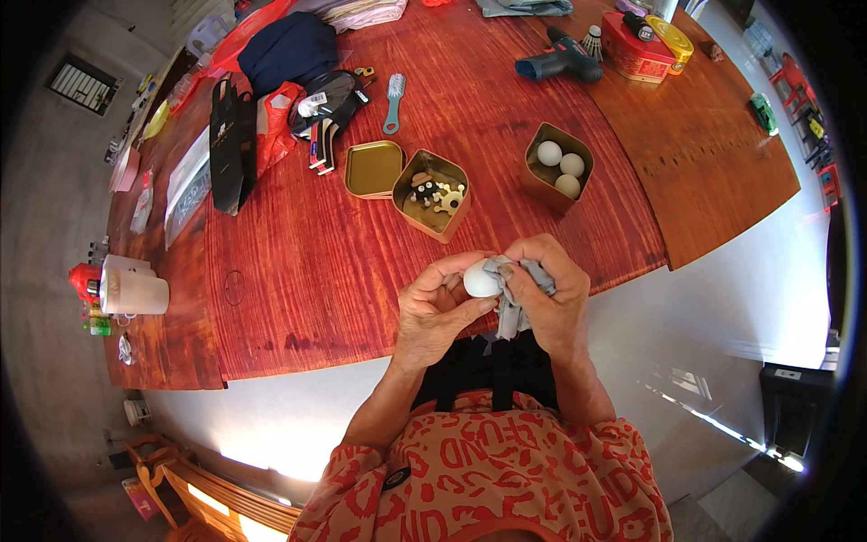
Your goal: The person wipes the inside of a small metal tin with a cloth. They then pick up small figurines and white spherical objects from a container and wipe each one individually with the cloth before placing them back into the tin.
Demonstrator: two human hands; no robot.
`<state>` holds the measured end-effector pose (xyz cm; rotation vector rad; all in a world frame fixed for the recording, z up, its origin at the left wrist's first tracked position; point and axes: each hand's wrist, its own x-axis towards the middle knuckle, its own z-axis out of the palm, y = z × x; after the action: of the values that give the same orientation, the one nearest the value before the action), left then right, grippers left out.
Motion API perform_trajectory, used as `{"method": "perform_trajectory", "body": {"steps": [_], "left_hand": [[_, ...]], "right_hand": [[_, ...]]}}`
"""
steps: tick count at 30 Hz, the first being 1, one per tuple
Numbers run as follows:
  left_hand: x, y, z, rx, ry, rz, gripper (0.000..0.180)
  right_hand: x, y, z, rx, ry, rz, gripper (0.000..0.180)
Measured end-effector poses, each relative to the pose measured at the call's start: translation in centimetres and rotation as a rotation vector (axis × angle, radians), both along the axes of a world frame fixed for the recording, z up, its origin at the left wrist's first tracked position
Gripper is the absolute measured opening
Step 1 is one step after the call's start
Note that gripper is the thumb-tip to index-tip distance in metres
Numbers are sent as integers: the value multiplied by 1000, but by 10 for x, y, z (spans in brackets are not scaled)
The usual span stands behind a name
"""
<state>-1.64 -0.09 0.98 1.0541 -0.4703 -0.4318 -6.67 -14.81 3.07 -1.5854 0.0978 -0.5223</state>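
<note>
Just off the table's near edge, my left hand (432,307) grips a white ball (480,280), which looks like a table tennis ball, between thumb and fingers. My right hand (553,294) is closed on a crumpled grey cloth (511,318) and presses it against the ball's right side. Beyond my right hand stands a gold-coloured tin (548,188) with three white balls (572,164) inside. Straight ahead of my left hand, another open tin (433,219) holds small figures, one dark and one pale yellow. A gold tin lid (374,170) lies against that tin.
Farther back on the red wooden table (307,289) lie a brush (394,104), a power drill (562,59), a shuttlecock (591,42) and a red tin (635,50). Bags, including a black one (231,144), crowd the far left. A white container (134,287) stands at the left edge.
</note>
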Motion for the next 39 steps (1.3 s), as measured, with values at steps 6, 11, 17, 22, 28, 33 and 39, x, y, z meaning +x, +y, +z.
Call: {"method": "perform_trajectory", "body": {"steps": [6,11,17,22,28,33,39], "left_hand": [[0,1,-1,150,-194,41,47],[-2,4,3,130,-181,19,48],[-2,3,-7,-27,-54,-43,46],[-1,-4,-8,-250,337,-13,39],[4,-7,-18,-394,508,-5,34],[2,-6,-17,-342,451,-48,35],[-3,-7,-16,-311,477,-60,39]], "right_hand": [[-4,12,4,-417,-146,-95,19],[2,0,5,-145,-65,42,16],[8,-5,0,299,206,138,8],[9,2,-14,173,147,11,9],[1,15,-8,-174,-182,-161,19],[9,25,-13,-332,-267,-231,21],[17,10,-16,146,72,-113,10]]}}
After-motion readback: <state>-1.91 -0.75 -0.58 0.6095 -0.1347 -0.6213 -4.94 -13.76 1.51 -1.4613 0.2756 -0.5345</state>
